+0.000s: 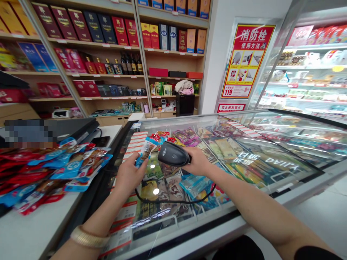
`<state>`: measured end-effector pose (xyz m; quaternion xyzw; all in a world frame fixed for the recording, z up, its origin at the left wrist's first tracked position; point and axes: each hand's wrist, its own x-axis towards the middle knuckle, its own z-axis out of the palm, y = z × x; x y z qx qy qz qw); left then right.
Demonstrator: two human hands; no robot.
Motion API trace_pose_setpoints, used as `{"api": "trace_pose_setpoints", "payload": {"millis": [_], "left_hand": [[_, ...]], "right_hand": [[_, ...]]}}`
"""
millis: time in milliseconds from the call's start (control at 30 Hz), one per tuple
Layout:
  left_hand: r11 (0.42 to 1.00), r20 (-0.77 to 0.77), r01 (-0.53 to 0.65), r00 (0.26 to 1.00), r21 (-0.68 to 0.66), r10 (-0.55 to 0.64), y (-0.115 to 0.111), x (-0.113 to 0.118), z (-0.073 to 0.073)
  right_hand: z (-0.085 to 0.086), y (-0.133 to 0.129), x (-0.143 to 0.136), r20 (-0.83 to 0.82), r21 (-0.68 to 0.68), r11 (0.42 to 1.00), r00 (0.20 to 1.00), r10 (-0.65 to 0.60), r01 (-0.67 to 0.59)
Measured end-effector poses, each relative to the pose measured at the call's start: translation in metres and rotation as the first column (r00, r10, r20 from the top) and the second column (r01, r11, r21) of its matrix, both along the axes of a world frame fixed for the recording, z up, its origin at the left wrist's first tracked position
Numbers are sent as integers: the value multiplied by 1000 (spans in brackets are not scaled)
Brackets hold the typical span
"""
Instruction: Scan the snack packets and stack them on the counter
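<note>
My left hand, with a gold bracelet on its wrist, pinches a small blue, red and clear snack packet over the freezer's glass top. Just right of the packet, my right hand is wrapped round a black barcode scanner, whose head points left toward the packet. The scanner's black cable loops across the glass below both hands. Part of the packet's lower end is hidden by my left fingers. On the counter at the left lies a heap of similar blue and red snack packets.
The glass-topped chest freezer holds several packaged ice creams. A white counter with a dark device adjoins it on the left. Behind are shelves of boxed bottles, a red fire-hydrant sign and a lit display fridge.
</note>
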<state>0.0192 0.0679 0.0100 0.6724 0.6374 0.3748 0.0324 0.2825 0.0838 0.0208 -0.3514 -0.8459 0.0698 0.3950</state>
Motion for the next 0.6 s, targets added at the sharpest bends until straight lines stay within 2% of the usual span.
{"api": "trace_pose_setpoints", "payload": {"millis": [600], "left_hand": [[999,-12,-24,1000,-27,24,-1,0,1]], "right_hand": [[-2,1,0,1,-22,1000,1000,8,-8]]}}
